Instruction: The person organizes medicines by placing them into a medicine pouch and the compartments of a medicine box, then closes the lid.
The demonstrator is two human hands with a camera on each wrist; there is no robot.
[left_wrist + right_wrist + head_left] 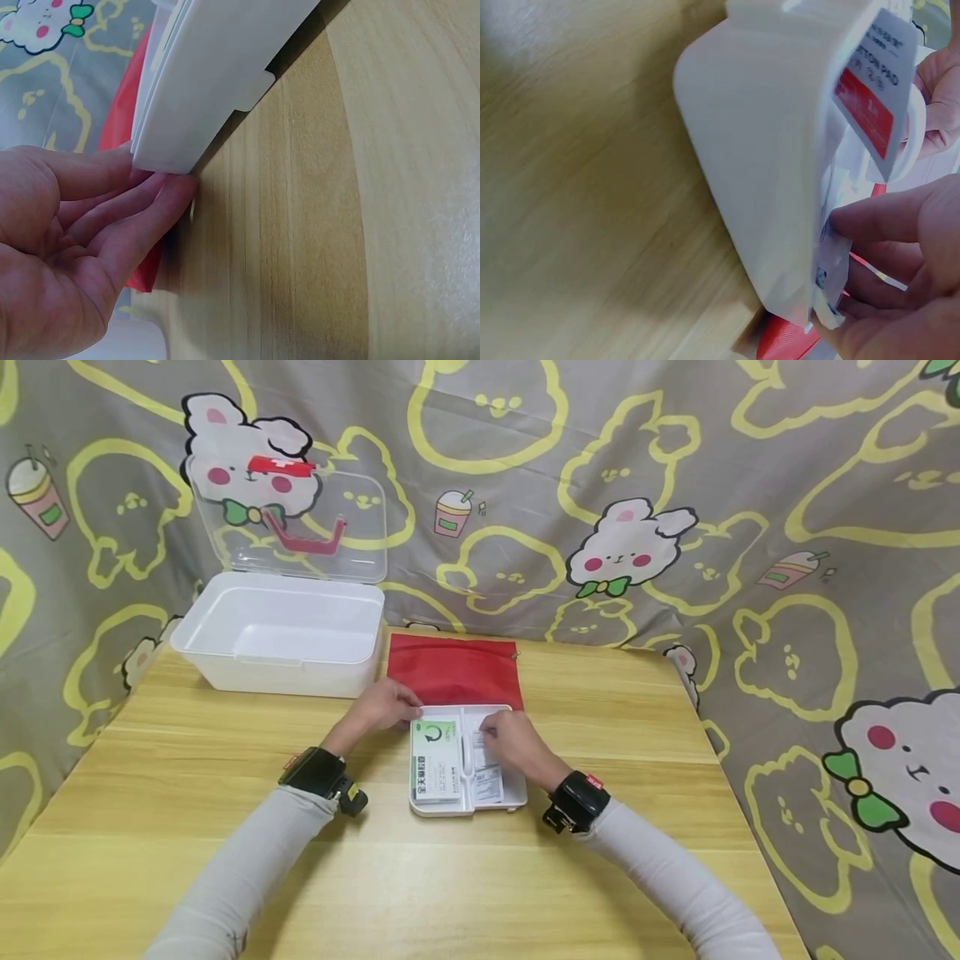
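A white two-part tray (442,812) lies on the table. My left hand (384,703) grips its far left corner, thumb above and fingers beneath in the left wrist view. A green-and-white medicine box (437,760) fills the tray's left compartment. Small white packets (489,785) lie in the right compartment. There, my right hand (517,743) pinches a thin white packet (834,259) near the far end. A red-and-white cotton pad packet (877,90) sticks up at the tray's near end in the right wrist view. The right fingertips are partly hidden in the head view.
Behind the tray lies a red zippered pouch (453,670). At the back left stands a white storage box (322,668), its clear lid (360,547) with a red handle raised. A patterned curtain (517,585) hangs along the table's back and right side.
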